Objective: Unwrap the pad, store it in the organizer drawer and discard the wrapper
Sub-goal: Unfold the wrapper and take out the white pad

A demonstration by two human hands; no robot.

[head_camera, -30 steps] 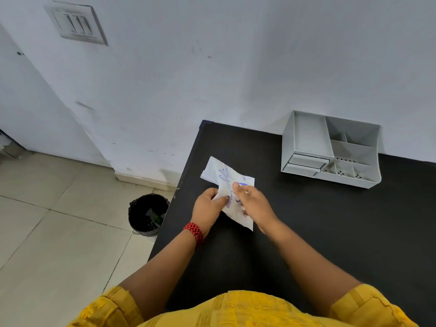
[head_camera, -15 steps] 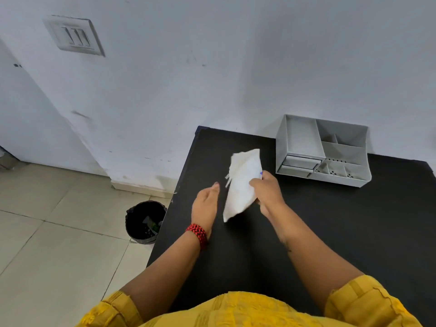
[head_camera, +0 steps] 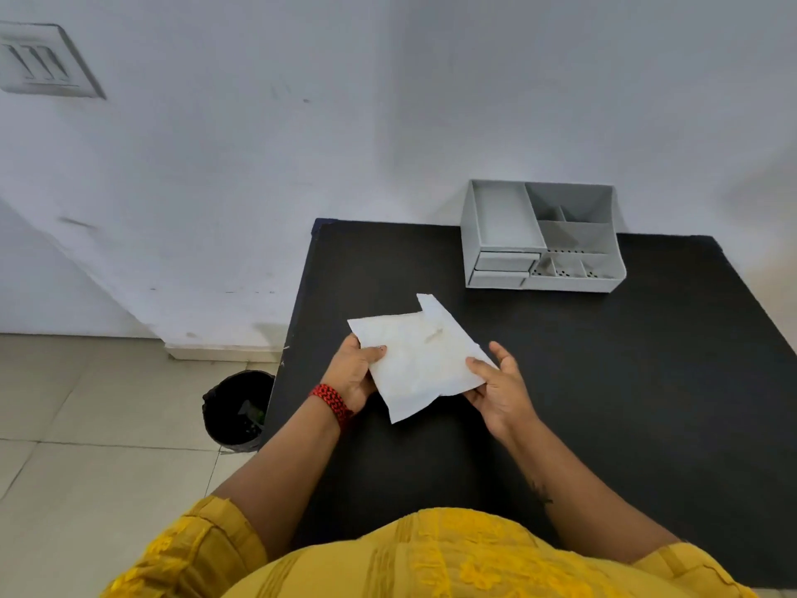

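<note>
A white wrapped pad (head_camera: 420,358) is held flat above the black table (head_camera: 604,360), its plain side facing up, with a small flap sticking out at the far corner. My left hand (head_camera: 351,373) pinches its left edge, thumb on top. My right hand (head_camera: 500,388) holds its right edge, fingers spread beneath and thumb on top. The grey organizer (head_camera: 541,237) stands at the back of the table against the wall, with two small shut drawers (head_camera: 502,269) at its front left. A black bin (head_camera: 237,410) sits on the floor left of the table.
A white wall rises right behind the table, with a switch plate (head_camera: 41,62) at the upper left. Pale floor tiles (head_camera: 86,425) lie to the left. The table's left edge runs close to the bin.
The pad has turned over from its printed side to its plain side and gone from upright in my right hand alone to flat between both hands. My left hand has taken hold again.
</note>
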